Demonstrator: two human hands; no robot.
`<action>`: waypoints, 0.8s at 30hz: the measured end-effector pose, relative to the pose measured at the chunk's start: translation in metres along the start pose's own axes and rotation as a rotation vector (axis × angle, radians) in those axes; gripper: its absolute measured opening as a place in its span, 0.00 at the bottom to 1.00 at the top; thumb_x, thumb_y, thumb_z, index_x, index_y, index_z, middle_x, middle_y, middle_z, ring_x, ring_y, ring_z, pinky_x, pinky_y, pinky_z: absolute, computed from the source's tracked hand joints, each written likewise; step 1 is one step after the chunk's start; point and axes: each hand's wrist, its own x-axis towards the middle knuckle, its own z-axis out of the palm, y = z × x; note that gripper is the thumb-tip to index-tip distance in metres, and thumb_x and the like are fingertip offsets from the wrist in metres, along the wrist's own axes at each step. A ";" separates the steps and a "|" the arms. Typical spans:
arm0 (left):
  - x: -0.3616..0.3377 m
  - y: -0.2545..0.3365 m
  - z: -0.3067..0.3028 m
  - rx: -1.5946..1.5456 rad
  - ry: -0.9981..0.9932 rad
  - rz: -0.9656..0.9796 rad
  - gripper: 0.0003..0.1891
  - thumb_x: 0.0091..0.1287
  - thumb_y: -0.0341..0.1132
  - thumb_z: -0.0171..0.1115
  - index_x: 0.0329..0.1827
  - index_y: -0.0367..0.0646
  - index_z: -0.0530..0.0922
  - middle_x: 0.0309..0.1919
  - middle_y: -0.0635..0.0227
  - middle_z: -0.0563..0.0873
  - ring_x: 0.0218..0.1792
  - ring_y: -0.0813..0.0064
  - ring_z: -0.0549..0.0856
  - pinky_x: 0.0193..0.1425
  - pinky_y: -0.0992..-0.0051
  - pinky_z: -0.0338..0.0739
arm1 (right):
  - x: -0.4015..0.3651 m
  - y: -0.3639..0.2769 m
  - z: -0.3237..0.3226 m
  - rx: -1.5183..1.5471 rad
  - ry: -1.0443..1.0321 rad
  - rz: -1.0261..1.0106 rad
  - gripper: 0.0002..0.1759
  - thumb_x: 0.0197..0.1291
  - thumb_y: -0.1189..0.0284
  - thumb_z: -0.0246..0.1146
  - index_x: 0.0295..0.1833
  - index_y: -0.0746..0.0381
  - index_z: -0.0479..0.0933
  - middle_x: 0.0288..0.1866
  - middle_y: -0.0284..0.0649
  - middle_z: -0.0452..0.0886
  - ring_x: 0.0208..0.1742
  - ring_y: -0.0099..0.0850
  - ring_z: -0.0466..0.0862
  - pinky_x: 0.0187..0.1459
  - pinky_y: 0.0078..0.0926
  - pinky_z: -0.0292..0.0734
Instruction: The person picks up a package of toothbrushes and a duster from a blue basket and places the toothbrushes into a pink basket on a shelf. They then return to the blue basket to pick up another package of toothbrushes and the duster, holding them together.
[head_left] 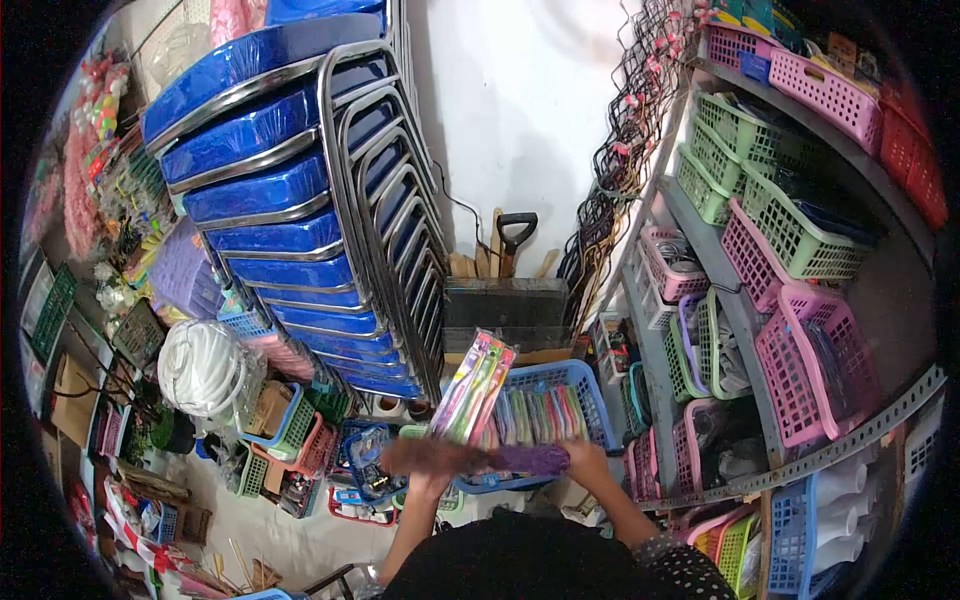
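Blue plastic, low in the middle of the frame: a blue basket (592, 385) packed with rows of bright packets (540, 415), and both hands are right at its near rim. The right hand (586, 462), lower centre, has its fingers curled round the purple end of a blurred strip (480, 458) that lies flat across the front of the basket. The left hand (430, 487) sits under the strip's brown end, just left of centre; blur smears the fingers, so I cannot tell what they grip. Rising at a slant just above that hand is a toothbrush pack (475, 385), pink and yellow, leaning against the basket's left corner. Stacked blue chairs (290, 200) tower at upper left; pink and green shelf baskets (790, 230) line the right.
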 end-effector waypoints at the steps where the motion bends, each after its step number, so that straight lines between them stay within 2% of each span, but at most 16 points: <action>1: -0.003 -0.003 0.001 -0.049 -0.044 0.028 0.12 0.60 0.30 0.58 0.47 0.40 0.74 0.38 0.63 0.82 0.39 0.67 0.82 0.47 0.69 0.75 | 0.000 0.006 0.004 -0.001 0.001 0.002 0.20 0.42 0.63 0.63 0.45 0.53 0.78 0.35 0.53 0.80 0.38 0.48 0.80 0.39 0.42 0.75; 2: -0.009 -0.004 0.053 0.072 0.160 0.038 0.12 0.60 0.29 0.57 0.47 0.39 0.74 0.38 0.64 0.82 0.38 0.68 0.82 0.45 0.70 0.76 | 0.003 0.016 0.008 -0.004 0.008 0.125 0.21 0.43 0.62 0.63 0.46 0.53 0.78 0.35 0.52 0.80 0.38 0.48 0.80 0.39 0.43 0.75; 3: -0.006 0.002 0.027 0.129 0.171 -0.093 0.13 0.60 0.29 0.58 0.47 0.39 0.73 0.39 0.64 0.82 0.39 0.69 0.82 0.43 0.70 0.76 | 0.003 0.025 0.014 -0.008 0.015 0.249 0.21 0.44 0.61 0.62 0.47 0.53 0.77 0.36 0.52 0.80 0.39 0.49 0.80 0.40 0.44 0.75; 4: -0.011 0.000 0.038 0.179 0.207 -0.083 0.13 0.59 0.31 0.59 0.47 0.41 0.74 0.40 0.64 0.82 0.41 0.68 0.81 0.44 0.67 0.76 | 0.003 0.024 0.014 -0.009 0.016 0.254 0.21 0.44 0.61 0.62 0.47 0.53 0.77 0.36 0.52 0.80 0.39 0.49 0.80 0.40 0.44 0.75; 6: -0.014 -0.003 0.050 0.231 0.237 -0.079 0.13 0.58 0.33 0.60 0.46 0.42 0.75 0.42 0.65 0.81 0.43 0.68 0.80 0.45 0.65 0.76 | 0.005 0.019 0.014 0.183 0.158 0.440 0.17 0.43 0.65 0.63 0.41 0.58 0.78 0.31 0.49 0.80 0.36 0.47 0.80 0.38 0.43 0.73; 9: -0.011 -0.006 0.050 0.224 0.169 -0.064 0.13 0.58 0.34 0.61 0.46 0.42 0.75 0.42 0.65 0.81 0.43 0.67 0.80 0.47 0.63 0.75 | -0.005 0.000 0.021 0.099 0.177 0.379 0.17 0.44 0.65 0.63 0.43 0.58 0.78 0.31 0.50 0.80 0.34 0.48 0.80 0.37 0.44 0.74; 10: -0.010 -0.007 0.051 0.225 0.162 -0.033 0.13 0.58 0.34 0.61 0.46 0.42 0.75 0.43 0.65 0.81 0.44 0.67 0.80 0.48 0.62 0.74 | -0.009 0.019 0.056 0.117 0.198 0.309 0.17 0.44 0.66 0.63 0.43 0.57 0.77 0.31 0.50 0.80 0.34 0.49 0.80 0.37 0.44 0.74; 11: -0.009 -0.007 0.052 0.226 0.154 -0.002 0.13 0.58 0.34 0.60 0.45 0.42 0.75 0.43 0.65 0.81 0.44 0.67 0.80 0.49 0.62 0.74 | -0.012 0.024 0.052 0.116 0.203 0.314 0.17 0.44 0.66 0.63 0.43 0.57 0.77 0.31 0.50 0.80 0.34 0.49 0.80 0.37 0.44 0.74; 13: 0.008 -0.008 -0.019 -0.021 -0.154 -0.052 0.13 0.58 0.34 0.60 0.46 0.42 0.75 0.44 0.65 0.81 0.44 0.67 0.80 0.50 0.62 0.74 | -0.019 0.029 0.042 0.049 0.105 0.099 0.19 0.44 0.65 0.63 0.45 0.54 0.77 0.31 0.50 0.80 0.35 0.49 0.80 0.38 0.43 0.74; 14: 0.000 -0.012 0.029 0.067 0.135 0.026 0.13 0.59 0.33 0.59 0.47 0.42 0.75 0.42 0.64 0.82 0.42 0.66 0.81 0.48 0.64 0.75 | -0.017 0.013 0.021 0.043 0.131 0.238 0.20 0.43 0.64 0.64 0.46 0.53 0.78 0.30 0.51 0.80 0.35 0.48 0.80 0.38 0.42 0.74; 15: 0.003 -0.006 0.006 0.227 0.249 -0.078 0.14 0.59 0.33 0.59 0.48 0.41 0.74 0.40 0.64 0.82 0.41 0.64 0.81 0.46 0.64 0.76 | -0.015 0.015 0.019 0.041 0.133 0.239 0.20 0.43 0.64 0.64 0.46 0.53 0.78 0.30 0.51 0.80 0.35 0.48 0.80 0.38 0.42 0.74; 17: 0.005 -0.007 0.008 0.182 0.119 -0.119 0.14 0.59 0.31 0.59 0.48 0.39 0.74 0.39 0.63 0.83 0.40 0.63 0.82 0.44 0.64 0.77 | -0.012 0.020 0.019 0.220 0.285 0.448 0.17 0.45 0.63 0.62 0.40 0.60 0.79 0.30 0.53 0.79 0.34 0.52 0.79 0.35 0.44 0.73; 18: 0.006 -0.008 0.008 0.182 0.117 -0.121 0.14 0.59 0.31 0.59 0.48 0.39 0.74 0.39 0.63 0.83 0.40 0.63 0.82 0.44 0.64 0.77 | -0.009 0.023 0.018 0.144 0.235 0.503 0.18 0.44 0.62 0.63 0.40 0.60 0.78 0.30 0.53 0.79 0.34 0.52 0.79 0.35 0.44 0.73; 22: 0.009 -0.008 0.010 0.128 0.144 -0.105 0.14 0.59 0.31 0.58 0.48 0.37 0.74 0.39 0.63 0.82 0.41 0.62 0.82 0.47 0.65 0.76 | -0.015 0.025 0.037 0.162 0.237 0.376 0.17 0.44 0.62 0.63 0.39 0.59 0.78 0.29 0.53 0.79 0.34 0.52 0.79 0.34 0.44 0.73; 23: 0.009 -0.007 0.008 0.115 0.163 -0.120 0.14 0.59 0.31 0.58 0.48 0.37 0.74 0.39 0.62 0.82 0.41 0.62 0.82 0.48 0.65 0.76 | -0.017 0.024 0.039 0.101 0.160 0.283 0.15 0.45 0.63 0.63 0.38 0.59 0.78 0.29 0.53 0.78 0.33 0.52 0.79 0.34 0.43 0.73; 24: 0.008 -0.010 0.006 0.174 0.120 -0.007 0.14 0.59 0.31 0.58 0.48 0.36 0.73 0.39 0.62 0.82 0.41 0.62 0.82 0.49 0.65 0.76 | -0.019 0.024 0.041 0.040 0.083 0.192 0.14 0.45 0.63 0.63 0.37 0.59 0.78 0.28 0.52 0.78 0.33 0.51 0.79 0.33 0.43 0.73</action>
